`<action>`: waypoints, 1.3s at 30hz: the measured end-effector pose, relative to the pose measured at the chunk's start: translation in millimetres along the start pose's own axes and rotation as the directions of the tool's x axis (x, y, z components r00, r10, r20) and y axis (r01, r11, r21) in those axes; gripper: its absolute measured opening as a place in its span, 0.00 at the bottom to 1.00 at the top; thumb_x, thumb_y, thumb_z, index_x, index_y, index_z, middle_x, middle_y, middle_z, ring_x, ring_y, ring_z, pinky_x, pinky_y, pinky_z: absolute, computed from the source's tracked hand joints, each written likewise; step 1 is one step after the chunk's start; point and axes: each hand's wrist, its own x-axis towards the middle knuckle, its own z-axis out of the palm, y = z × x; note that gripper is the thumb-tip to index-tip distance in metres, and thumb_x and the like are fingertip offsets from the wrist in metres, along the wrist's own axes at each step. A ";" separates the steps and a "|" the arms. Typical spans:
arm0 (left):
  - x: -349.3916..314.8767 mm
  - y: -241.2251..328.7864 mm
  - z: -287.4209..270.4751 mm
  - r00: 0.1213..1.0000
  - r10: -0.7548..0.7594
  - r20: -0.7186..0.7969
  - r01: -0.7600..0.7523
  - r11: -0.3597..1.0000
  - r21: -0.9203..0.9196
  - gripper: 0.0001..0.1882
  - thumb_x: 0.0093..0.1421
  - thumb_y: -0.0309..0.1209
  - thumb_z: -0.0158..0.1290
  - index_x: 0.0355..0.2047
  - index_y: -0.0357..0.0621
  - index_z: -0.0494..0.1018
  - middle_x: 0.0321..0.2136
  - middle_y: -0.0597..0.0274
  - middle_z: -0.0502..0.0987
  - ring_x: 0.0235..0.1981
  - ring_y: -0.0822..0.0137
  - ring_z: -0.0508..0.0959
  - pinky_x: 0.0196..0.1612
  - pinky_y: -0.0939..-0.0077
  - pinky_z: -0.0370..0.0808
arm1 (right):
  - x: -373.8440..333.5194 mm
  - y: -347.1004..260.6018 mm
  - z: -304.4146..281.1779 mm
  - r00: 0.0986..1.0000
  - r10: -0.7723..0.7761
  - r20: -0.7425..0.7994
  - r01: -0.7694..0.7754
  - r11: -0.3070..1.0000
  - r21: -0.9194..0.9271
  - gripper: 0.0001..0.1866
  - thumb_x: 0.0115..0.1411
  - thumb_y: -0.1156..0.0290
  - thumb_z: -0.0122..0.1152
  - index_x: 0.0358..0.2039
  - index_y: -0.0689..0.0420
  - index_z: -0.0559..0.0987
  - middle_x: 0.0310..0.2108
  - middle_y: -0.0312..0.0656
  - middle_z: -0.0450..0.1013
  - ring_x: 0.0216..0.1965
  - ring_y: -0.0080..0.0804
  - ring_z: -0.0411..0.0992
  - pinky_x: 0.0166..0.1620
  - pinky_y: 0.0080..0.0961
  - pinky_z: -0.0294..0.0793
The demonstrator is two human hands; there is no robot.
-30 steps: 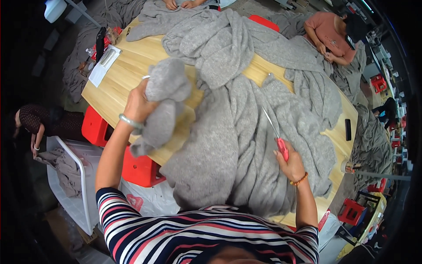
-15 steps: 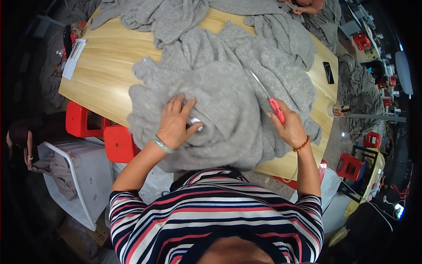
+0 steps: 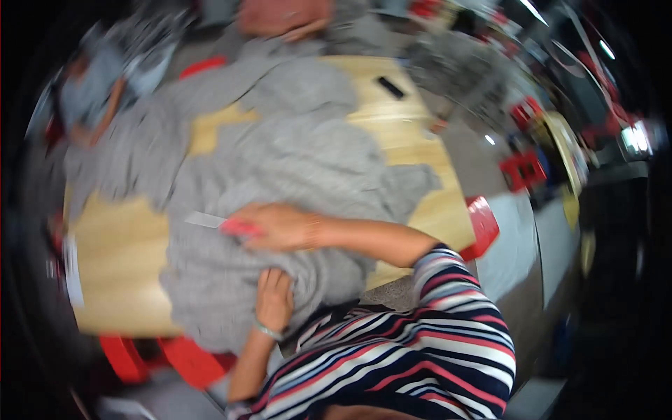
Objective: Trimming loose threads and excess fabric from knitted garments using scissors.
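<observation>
A heap of grey knitwear [image 3: 294, 154] covers much of the wooden table in front of me. My left hand [image 3: 274, 301] is at the near side of the heap, its fingers together and bent on bunched knit; the thumb is hard to make out. My right hand [image 3: 276, 225] reaches across the heap, beyond the left one. Its fingers are wrapped round a red-handled tool [image 3: 241, 228] whose pale metal shaft points left, smeared by motion, over the knit.
A dark phone [image 3: 390, 87] lies at the table's far right. People sit across the table, one in a pink top [image 3: 283, 15] and one in grey [image 3: 92, 87]. Red stools [image 3: 192, 360] stand under the near edge. A white sheet [image 3: 73, 269] is at the left edge.
The view has swung right and blurred. My right hand has carried the red-handled tool leftward across the knitwear, and its shaft now points left. My left hand stays on the near knit.
</observation>
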 end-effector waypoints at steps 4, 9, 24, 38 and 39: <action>20.8 13.5 10.9 0.982 0.182 0.042 -0.181 0.983 -0.022 0.13 0.43 0.16 0.51 0.32 0.35 0.73 0.34 0.45 0.70 0.39 0.44 0.70 0.45 0.54 0.69 | 85.6 7.0 53.7 0.984 0.055 0.171 -0.056 0.998 -0.002 0.40 0.45 0.60 0.74 0.59 0.55 0.70 0.45 0.53 0.76 0.48 0.51 0.74 0.51 0.39 0.73; 10.4 8.9 8.5 0.981 0.189 0.039 -0.188 0.982 -0.031 0.17 0.41 0.15 0.52 0.35 0.37 0.74 0.38 0.48 0.71 0.44 0.46 0.72 0.50 0.57 0.71 | 92.3 56.9 87.7 0.925 0.196 0.325 -0.156 0.977 -0.145 0.39 0.44 0.67 0.69 0.60 0.56 0.69 0.39 0.55 0.77 0.44 0.52 0.76 0.47 0.40 0.74; -34.0 -95.2 -81.4 0.907 -0.406 -0.112 0.402 0.754 0.520 0.26 0.51 0.24 0.58 0.53 0.42 0.72 0.50 0.49 0.74 0.56 0.47 0.69 0.64 0.51 0.60 | -97.6 -6.0 -118.6 0.903 0.302 -0.306 -0.346 0.933 -0.100 0.33 0.55 0.75 0.65 0.62 0.56 0.67 0.53 0.48 0.74 0.50 0.39 0.75 0.51 0.32 0.73; 15.3 59.8 -79.9 0.943 -0.221 0.247 0.245 0.967 -0.066 0.20 0.54 0.34 0.65 0.45 0.37 0.77 0.35 0.50 0.79 0.35 0.52 0.80 0.39 0.65 0.77 | -182.2 44.8 -81.1 0.830 0.540 -0.139 -0.557 0.799 -0.227 0.29 0.58 0.70 0.63 0.60 0.52 0.70 0.55 0.51 0.71 0.52 0.52 0.72 0.52 0.36 0.73; 41.9 57.9 -57.9 0.999 -0.048 0.017 0.049 0.998 -0.051 0.19 0.55 0.33 0.64 0.46 0.37 0.77 0.38 0.48 0.79 0.39 0.52 0.80 0.42 0.66 0.77 | -181.1 39.4 -84.2 0.827 0.540 -0.156 -0.562 0.797 -0.223 0.28 0.59 0.69 0.63 0.60 0.52 0.70 0.54 0.51 0.71 0.51 0.51 0.73 0.50 0.38 0.72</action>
